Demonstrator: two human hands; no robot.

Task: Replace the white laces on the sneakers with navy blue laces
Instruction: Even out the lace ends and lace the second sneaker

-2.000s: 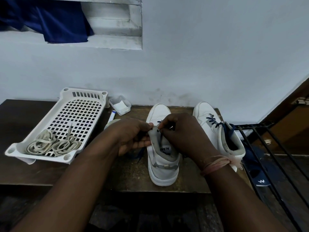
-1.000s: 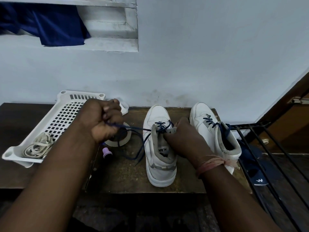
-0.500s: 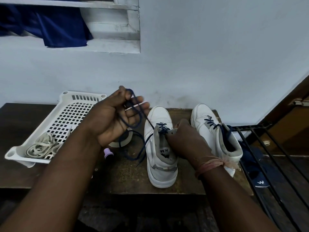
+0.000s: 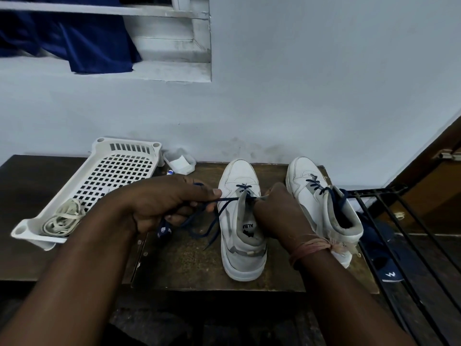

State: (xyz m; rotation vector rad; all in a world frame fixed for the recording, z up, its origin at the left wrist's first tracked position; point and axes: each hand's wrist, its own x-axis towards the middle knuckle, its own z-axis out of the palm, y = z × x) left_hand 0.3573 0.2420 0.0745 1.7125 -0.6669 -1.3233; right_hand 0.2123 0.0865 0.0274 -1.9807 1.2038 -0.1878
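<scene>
Two white sneakers stand toes toward the wall on a brown board. The left sneaker has a navy lace through its lower eyelets; the lace runs left into my left hand, which pinches it, and loose lengths hang down to the board. My right hand grips the left sneaker's upper at the eyelets beside the grey tongue. The right sneaker carries navy lacing. The removed white laces lie coiled in the near end of a white tray.
A small clear plastic box sits by the wall behind my left hand. A black metal rack stands right of the board, with a navy item under it. Blue cloth hangs from the window ledge above.
My left hand has come down from its raised position and now pulls the navy lace sideways at eyelet height. My right hand has stayed on the left sneaker.
</scene>
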